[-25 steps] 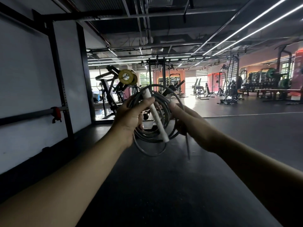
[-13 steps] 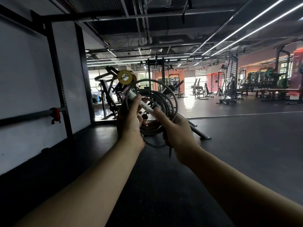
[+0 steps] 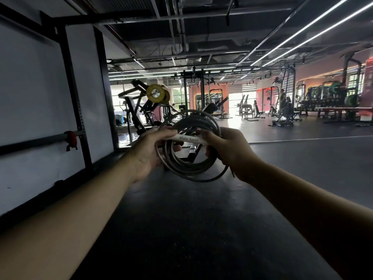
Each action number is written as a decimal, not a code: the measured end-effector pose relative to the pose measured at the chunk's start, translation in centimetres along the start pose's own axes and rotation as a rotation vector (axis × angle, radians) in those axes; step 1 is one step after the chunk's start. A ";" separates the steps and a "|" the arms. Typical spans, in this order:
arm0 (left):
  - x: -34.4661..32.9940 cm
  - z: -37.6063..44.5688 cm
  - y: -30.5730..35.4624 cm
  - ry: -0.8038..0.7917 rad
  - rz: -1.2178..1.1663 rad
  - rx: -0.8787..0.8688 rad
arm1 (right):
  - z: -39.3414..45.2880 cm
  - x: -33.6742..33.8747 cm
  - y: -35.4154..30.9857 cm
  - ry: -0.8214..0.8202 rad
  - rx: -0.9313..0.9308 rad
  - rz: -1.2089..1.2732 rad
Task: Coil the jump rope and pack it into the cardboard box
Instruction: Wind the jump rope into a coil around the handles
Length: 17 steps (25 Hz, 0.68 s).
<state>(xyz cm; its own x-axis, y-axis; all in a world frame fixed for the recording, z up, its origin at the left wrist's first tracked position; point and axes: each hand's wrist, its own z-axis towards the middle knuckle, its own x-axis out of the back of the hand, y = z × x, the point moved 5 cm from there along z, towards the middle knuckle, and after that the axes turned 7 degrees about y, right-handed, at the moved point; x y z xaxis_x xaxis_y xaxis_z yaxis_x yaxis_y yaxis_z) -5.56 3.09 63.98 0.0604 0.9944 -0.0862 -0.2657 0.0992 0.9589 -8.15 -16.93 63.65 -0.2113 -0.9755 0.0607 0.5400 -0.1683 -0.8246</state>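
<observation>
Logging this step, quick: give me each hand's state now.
Left hand: grip closed on the coiled rope and white handle.
Right hand: grip closed on the same coil and handle end.

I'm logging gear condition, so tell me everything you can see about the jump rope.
The jump rope is a thin grey cord wound into several loose loops, held upright in mid-air. Its white handle, printed with dark lettering, lies roughly level across the coil. The left hand and right hand grip handle and loops from either side. A short end hangs below the right hand.
</observation>
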 end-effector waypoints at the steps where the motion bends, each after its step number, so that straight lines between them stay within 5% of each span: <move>1: 0.4 0.0 0.7 -0.055 0.072 0.017 | 0.2 0.0 -0.1 -0.048 0.023 -0.070; 8: -1.6 -1.5 1.9 -0.316 0.751 -0.206 | -0.1 -1.8 -0.6 -0.191 0.103 -0.199; 17: 0.8 -3.6 -0.7 -0.244 0.750 -0.220 | -2.4 -3.8 2.3 -0.222 -0.096 0.097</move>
<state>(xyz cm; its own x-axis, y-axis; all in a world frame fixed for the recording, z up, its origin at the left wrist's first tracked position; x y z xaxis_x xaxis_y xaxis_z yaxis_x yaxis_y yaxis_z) -8.77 3.90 62.26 -0.0074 0.7661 0.6427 -0.4996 -0.5596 0.6613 -8.06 -13.23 60.21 0.0270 -0.9954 0.0922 0.4665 -0.0690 -0.8818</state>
